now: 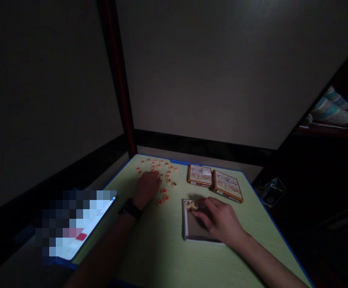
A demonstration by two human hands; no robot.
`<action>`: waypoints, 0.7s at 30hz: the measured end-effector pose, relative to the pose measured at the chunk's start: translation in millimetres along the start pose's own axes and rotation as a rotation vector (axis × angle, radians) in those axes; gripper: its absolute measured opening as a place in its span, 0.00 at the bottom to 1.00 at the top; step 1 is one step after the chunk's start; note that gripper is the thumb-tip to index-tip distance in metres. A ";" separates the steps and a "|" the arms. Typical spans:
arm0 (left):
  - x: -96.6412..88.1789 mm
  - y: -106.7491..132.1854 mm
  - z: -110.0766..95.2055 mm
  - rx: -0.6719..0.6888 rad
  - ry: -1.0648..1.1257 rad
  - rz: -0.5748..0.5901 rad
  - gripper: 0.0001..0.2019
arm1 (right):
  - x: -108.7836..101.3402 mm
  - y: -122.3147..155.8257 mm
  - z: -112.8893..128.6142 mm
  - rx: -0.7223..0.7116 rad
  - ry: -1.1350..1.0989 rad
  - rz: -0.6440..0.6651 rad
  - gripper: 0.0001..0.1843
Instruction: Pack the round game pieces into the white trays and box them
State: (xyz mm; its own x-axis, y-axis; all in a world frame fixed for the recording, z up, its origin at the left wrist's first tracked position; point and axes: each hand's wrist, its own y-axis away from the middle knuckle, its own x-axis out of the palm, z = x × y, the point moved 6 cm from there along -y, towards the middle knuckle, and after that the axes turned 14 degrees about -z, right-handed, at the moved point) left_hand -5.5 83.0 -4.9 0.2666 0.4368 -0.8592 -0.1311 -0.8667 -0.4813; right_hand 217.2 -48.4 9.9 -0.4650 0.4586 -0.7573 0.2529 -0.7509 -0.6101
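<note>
Several round wooden game pieces point(162, 170) with red and dark marks lie scattered at the far left of a pale green table point(162, 248). My left hand point(146, 188), a dark watch on its wrist, rests among them with fingers curled over a few pieces; what it holds is hidden. My right hand point(219, 220) lies on a shallow open box tray point(192, 230) near the table's middle, its fingers flat by two pieces point(191, 205) set in the tray's far left corner.
Two orange-edged box lids point(200, 175) point(228, 186) lie side by side behind the tray. A lit tablet point(81, 224) overhangs the table's left edge. Walls close in behind; a dark shelf with folded cloth point(333, 110) stands at the right.
</note>
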 end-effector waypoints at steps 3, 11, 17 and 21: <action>1.8 -0.3 2.6 -0.027 0.033 0.014 0.13 | -5.7 -16.0 -2.1 0.028 -0.103 -0.133 0.13; 10.9 -0.6 8.4 0.005 0.050 -0.004 0.10 | 60.9 -143.9 0.9 0.040 0.100 0.256 0.14; 9.0 2.4 -1.2 0.060 0.025 -0.030 0.09 | 138.5 -199.4 -4.1 0.090 0.216 0.423 0.15; 5.6 0.9 -6.5 0.002 0.079 -0.009 0.09 | 165.1 -203.9 -3.8 0.104 0.263 0.490 0.19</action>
State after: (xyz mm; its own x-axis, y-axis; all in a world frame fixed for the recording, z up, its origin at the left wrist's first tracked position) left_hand 2.0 83.2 -9.0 0.3418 0.4241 -0.8386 -0.1306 -0.8623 -0.4893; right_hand 92.1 182.3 8.4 -0.0837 0.1374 -0.9870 0.2947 -0.9427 -0.1562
